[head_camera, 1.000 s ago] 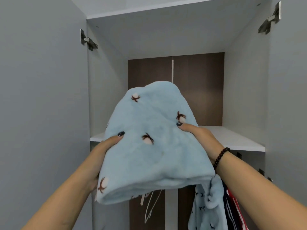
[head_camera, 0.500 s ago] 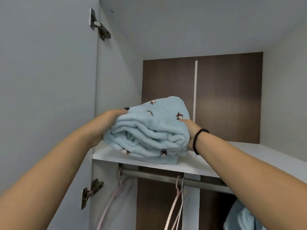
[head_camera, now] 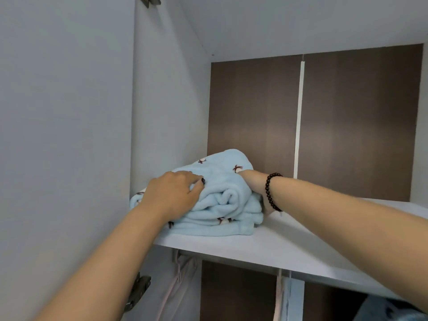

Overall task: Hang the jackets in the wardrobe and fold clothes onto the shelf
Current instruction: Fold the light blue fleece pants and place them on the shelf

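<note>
Since the earlier frame the folded light-blue fleece garment sits deeper on the shelf, pushed toward the left wall, and both arms reach further in; camera is closer and higher. Left hand now lies on top of the bundle's near-left side instead of cupping its edge.

Left grip: palm down on the fleece, fingers curled into the top fold, dark-painted thumbnail visible at the fabric; holding the garment. Right hand is on the far side of the bundle from the left grip, mostly hidden behind the folds; only the wrist and back of the hand show, pressed against the fleece. Cannot tell how its fingers lie. A dark beaded bracelet circles the right wrist, just behind that grip.

Garment: rolled, layered folds facing the camera, small dark-brown and white embroidered motifs scattered on it. Resting flat on the shelf, between the two grips, near the wardrobe's left wall. No readable brand, label or writing anywhere.

Below the grips, under the shelf: pink hangers at left, another hanger further right carrying pale blue fabric. Door hinge below the left forearm. Brown back panel behind the grips, with a white vertical strip.
</note>
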`<state>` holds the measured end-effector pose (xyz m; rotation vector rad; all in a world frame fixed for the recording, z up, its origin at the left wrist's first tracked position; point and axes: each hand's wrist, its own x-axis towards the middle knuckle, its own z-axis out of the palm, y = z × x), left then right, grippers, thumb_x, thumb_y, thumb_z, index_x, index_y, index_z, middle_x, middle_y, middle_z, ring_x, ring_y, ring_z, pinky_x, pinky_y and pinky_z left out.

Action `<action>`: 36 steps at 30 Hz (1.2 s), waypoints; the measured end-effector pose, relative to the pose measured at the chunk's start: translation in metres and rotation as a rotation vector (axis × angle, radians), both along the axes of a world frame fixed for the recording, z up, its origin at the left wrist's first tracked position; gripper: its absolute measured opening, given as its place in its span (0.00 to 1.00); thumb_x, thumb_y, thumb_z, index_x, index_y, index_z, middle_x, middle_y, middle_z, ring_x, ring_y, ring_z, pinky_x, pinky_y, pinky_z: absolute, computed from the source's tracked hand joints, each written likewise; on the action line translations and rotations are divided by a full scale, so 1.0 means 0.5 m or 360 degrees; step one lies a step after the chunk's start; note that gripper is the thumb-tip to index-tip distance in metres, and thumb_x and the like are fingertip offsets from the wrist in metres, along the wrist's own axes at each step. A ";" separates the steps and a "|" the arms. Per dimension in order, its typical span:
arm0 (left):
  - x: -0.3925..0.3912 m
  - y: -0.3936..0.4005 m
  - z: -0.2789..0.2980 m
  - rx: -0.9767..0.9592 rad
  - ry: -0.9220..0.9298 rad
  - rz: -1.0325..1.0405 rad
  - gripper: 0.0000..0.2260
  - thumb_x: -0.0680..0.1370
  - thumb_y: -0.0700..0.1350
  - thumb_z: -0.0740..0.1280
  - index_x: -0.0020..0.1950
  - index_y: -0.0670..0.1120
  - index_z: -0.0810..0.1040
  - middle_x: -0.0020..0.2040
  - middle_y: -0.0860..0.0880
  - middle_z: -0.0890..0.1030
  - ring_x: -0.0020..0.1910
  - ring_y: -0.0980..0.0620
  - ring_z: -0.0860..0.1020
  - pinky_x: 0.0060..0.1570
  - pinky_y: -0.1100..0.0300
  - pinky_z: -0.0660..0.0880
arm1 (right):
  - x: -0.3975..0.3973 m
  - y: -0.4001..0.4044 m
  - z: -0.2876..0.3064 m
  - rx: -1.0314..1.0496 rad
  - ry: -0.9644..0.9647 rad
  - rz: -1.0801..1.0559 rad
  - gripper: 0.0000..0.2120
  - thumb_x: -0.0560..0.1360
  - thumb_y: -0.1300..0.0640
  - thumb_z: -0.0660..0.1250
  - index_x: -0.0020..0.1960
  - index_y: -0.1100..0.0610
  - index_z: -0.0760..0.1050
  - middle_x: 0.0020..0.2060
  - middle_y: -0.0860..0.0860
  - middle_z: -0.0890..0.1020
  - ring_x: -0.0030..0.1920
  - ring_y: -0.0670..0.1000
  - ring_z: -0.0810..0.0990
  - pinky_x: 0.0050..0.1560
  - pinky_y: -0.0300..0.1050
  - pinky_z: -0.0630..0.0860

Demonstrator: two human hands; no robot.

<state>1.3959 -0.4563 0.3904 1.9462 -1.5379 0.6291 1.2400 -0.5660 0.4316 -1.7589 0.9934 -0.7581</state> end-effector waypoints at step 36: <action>-0.182 0.152 -0.129 -0.0025 0.0612 -0.0297 0.25 0.81 0.57 0.55 0.78 0.53 0.59 0.80 0.53 0.53 0.78 0.55 0.48 0.75 0.55 0.49 | -0.243 0.213 -0.143 -0.1210 0.0859 0.0308 0.40 0.76 0.41 0.61 0.78 0.52 0.42 0.78 0.49 0.45 0.77 0.52 0.48 0.75 0.49 0.53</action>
